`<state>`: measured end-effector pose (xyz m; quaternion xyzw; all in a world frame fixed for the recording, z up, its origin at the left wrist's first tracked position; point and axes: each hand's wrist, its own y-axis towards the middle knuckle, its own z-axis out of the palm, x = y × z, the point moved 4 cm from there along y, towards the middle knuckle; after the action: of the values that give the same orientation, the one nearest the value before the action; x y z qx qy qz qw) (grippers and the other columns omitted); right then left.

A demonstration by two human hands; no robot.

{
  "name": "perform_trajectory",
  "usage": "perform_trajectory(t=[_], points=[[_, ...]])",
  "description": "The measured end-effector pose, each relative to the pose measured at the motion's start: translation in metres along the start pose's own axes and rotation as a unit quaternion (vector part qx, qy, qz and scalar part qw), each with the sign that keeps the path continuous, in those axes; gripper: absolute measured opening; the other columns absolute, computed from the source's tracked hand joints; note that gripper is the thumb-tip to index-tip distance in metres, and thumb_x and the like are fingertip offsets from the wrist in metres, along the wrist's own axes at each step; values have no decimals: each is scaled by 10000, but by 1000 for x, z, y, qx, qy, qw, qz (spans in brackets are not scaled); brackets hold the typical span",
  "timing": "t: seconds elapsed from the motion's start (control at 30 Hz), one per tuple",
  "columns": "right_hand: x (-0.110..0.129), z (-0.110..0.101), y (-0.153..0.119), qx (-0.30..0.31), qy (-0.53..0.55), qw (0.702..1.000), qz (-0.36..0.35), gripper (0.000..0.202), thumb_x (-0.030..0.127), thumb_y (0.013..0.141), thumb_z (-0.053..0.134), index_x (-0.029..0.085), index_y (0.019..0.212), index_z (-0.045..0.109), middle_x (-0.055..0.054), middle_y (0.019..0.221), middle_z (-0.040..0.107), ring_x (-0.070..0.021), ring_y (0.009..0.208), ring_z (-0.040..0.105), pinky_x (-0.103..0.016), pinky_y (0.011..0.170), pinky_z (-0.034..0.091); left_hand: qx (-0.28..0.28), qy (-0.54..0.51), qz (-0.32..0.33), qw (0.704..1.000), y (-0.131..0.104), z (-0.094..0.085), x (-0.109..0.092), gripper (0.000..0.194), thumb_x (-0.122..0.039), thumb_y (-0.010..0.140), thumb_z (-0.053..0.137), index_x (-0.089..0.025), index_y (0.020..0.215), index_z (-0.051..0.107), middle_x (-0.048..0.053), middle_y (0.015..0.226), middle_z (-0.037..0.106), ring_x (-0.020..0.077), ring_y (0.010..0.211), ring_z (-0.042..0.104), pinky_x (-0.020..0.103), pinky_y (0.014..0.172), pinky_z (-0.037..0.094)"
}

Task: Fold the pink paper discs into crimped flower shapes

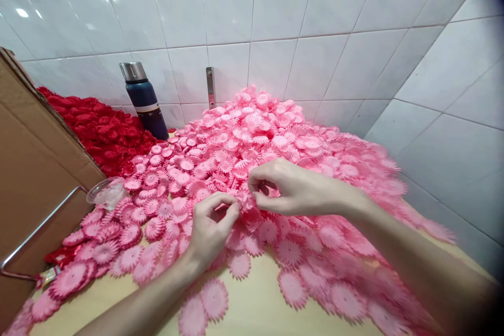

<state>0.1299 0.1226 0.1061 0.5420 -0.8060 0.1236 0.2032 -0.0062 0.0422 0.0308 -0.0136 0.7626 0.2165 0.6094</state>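
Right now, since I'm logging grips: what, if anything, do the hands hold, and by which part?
Cannot tell: the left hand and right hand curl near pink, jagged-edged discs; no hold shows clearly.

A pale yellow worktop (252, 307) is mostly covered by a big heap of pink toothed discs (252, 134), piled highest at the back ctr. and spread thinner twd. the front, where bare surface is left showing btwn. them. Some discs are laid flat nr. the front. At back L, red pcs. (106, 131) are heaped, w/ a dark blue bottle (145, 100) stood just beside them. At L, a clear plastic dish (107, 194) is set by the pink ones, & a red wrapper (62, 256) is partly covered.
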Motion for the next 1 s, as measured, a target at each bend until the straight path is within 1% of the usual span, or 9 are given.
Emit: perform_trajectory(t=[0.1,0.27,0.4,0.47,0.6,0.7,0.8,0.9,1.0], points=[[-7,-3,0,-42,-73,996,41,138,183,824,491,180,690,460,-13,692,553,-117,605,452,-276,565,353,-13,19,30,999,-1,-2,-5,121,-130,778,597,-152,674,654,20,682,651,143,660,590,250,629,471],[-22,-5,2,-64,-133,987,69,164,190,831,494,190,686,418,-32,720,548,-131,609,443,-284,557,352,-33,22,58,998,-2,-5,-7,139,-111,762,580,-157,639,625,4,645,615,132,633,560,240,604,449],[-51,-26,-8,-131,-159,967,147,206,153,841,493,185,647,434,-39,692,552,-117,557,445,-282,536,357,-75,6,69,995,-1,-11,-9,165,-107,764,567,-165,610,584,-11,617,573,124,605,527,233,569,426],[-61,-39,-16,-163,-179,958,155,215,138,818,517,187,617,461,-13,596,524,-116,525,434,-286,520,333,-68,5,70,995,0,-11,-10,149,-128,783,583,-162,641,610,-3,643,596,130,629,546,237,587,438],[-56,-48,-24,-205,-134,961,132,285,315,893,535,184,640,548,-6,566,555,-113,494,455,-290,501,328,-37,19,40,998,1,-8,-7,120,-206,834,619,-160,740,677,24,746,670,151,727,607,256,686,477],[-33,-38,-18,-154,-87,982,65,371,380,924,508,183,612,537,9,536,516,-101,478,415,-283,483,311,-19,10,28,999,2,-4,-3,108,-223,846,620,-164,805,700,41,821,695,165,789,634,262,718,499],[-9,-21,-11,-70,-26,997,0,292,433,886,583,179,749,628,-10,693,618,-125,611,522,-279,560,391,-1,16,45,999,1,-1,-4,91,-189,839,625,-166,831,713,48,851,706,165,807,647,258,720,510],[1,-9,-6,-29,-17,999,-13,269,441,865,616,177,824,650,-28,794,634,-151,725,547,-287,613,411,24,27,74,997,-1,1,-9,98,-161,831,628,-157,836,726,60,845,713,170,790,661,269,714,518],[2,-3,-4,-12,-9,1000,-20,243,390,901,579,173,828,659,-39,829,626,-154,766,550,-289,645,422,46,16,75,996,-4,4,-12,125,-171,844,620,-146,883,736,84,892,723,190,832,675,296,748,530]])
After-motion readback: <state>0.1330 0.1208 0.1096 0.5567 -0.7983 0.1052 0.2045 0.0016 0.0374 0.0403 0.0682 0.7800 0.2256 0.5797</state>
